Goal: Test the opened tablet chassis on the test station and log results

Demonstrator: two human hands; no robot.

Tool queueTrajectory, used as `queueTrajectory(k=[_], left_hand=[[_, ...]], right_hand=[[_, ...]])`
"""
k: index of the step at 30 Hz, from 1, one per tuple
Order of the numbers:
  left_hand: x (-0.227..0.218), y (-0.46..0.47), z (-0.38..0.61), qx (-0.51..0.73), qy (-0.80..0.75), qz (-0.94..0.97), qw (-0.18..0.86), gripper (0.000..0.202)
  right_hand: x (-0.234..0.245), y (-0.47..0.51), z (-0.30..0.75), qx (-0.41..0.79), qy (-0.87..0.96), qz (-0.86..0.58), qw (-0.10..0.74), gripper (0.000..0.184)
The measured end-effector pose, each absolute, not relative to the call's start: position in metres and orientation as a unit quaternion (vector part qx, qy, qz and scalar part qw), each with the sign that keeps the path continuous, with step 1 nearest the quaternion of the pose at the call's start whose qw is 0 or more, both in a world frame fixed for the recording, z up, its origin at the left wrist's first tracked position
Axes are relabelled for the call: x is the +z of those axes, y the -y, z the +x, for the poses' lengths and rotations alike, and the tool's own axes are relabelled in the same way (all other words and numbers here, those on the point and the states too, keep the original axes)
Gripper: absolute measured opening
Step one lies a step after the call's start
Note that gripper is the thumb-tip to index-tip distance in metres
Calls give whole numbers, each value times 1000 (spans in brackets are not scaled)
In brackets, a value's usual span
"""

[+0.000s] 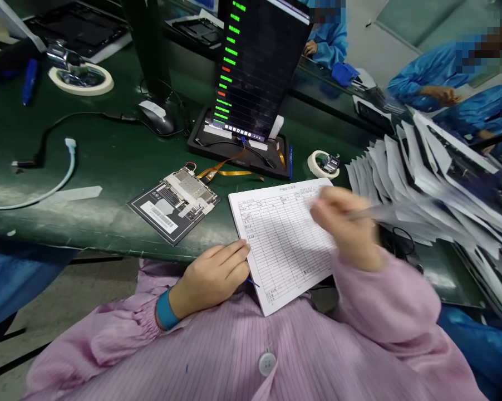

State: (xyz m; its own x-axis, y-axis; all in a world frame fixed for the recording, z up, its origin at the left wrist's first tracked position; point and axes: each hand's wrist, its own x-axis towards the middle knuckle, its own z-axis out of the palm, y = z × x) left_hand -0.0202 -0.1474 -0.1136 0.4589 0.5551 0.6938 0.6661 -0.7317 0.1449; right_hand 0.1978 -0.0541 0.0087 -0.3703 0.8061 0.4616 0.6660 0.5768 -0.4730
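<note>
"Where's the printed form (282, 245)?"
"Overhanging the green bench (104, 153); the left hand (213, 275), fingers stretched and together, touches its side."
"And the right hand (347, 225)?"
"Blurred above it, fingers clamped around a pen (365, 213)."

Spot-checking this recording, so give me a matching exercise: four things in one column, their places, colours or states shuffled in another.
1. Left hand
2. Right hand
3. Screen
4. Mouse

A. Black, with a white sticker
B. Blurred, at the right of the form
C. Showing green and red text
D. At the left edge of the form

Pairs: 1-D, 2-B, 3-C, 4-A
</note>
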Motion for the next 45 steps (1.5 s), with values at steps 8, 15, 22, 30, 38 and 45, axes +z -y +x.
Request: queueTrajectory(k=[8,15,22,30,38,45], left_hand=[[-114,147,-20,-377,360,-850,74,11],[-118,147,-21,-378,357,-849,91,11],[-116,149,-21,-370,344,-859,83,14],[-115,148,-18,-383,341,-855,81,16],[-112,148,-19,-376,346,-856,77,16],[-115,147,-21,-376,349,-854,84,13]], right_hand=[[-49,82,151,483,667,-453,342,31],[-60,88,146,383,697,-501,343,46],[-59,92,146,389,718,-472,331,41],[-61,90,147,414,695,-483,335,39],[-58,83,149,500,623,-497,340,40],[-60,88,146,389,710,-494,318,41]])
